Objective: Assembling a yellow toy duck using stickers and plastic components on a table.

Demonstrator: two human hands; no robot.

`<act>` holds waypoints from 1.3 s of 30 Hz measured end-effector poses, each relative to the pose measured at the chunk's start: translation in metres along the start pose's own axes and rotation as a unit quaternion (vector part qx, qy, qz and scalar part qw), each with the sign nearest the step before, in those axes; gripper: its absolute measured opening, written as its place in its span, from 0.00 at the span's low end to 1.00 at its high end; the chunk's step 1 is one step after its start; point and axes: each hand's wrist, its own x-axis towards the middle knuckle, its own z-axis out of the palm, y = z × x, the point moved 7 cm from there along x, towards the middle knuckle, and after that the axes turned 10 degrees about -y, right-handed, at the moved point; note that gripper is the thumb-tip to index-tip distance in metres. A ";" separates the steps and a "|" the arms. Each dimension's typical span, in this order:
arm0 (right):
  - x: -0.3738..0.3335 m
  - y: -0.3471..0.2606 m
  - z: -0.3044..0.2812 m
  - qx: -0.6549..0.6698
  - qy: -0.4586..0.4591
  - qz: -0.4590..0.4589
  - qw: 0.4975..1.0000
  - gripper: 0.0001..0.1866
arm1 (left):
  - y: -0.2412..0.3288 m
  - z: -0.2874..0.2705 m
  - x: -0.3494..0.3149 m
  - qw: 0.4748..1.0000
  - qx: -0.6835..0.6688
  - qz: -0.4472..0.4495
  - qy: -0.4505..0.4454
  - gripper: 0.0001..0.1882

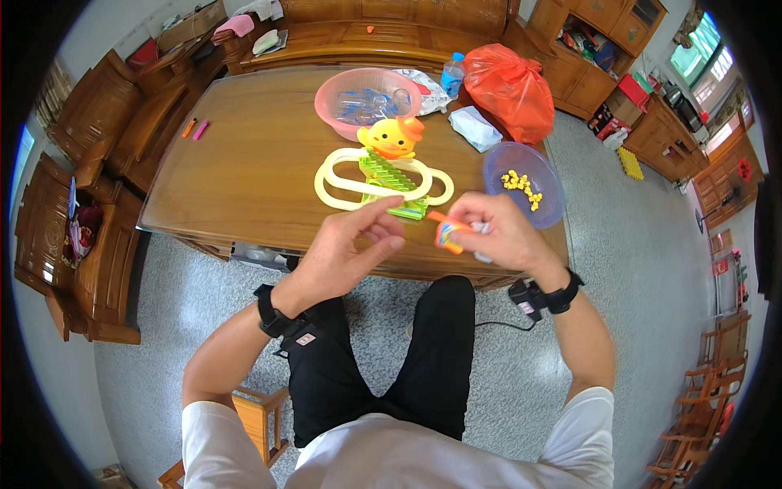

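Note:
My right hand is closed on a small orange toy piece with coloured markings. Something whitish also shows by its fingers, too small to make out. To its left my left hand hovers at the table's near edge, fingers apart and nothing in them. Just beyond the hands stands a toy track set with cream looped rails, green steps and a yellow character head with an orange hat. A translucent purple bowl holding several small yellow pieces sits right of the toy.
Behind the toy a pink basin holds clear plastic parts. A bottle, a red plastic bag and white paper lie at the back right. Two markers rest at the left of the wooden table.

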 end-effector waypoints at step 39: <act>0.003 0.020 0.074 0.172 0.108 -0.039 0.978 0.14 | -0.026 0.001 -0.012 0.998 0.000 -0.063 -0.021 0.10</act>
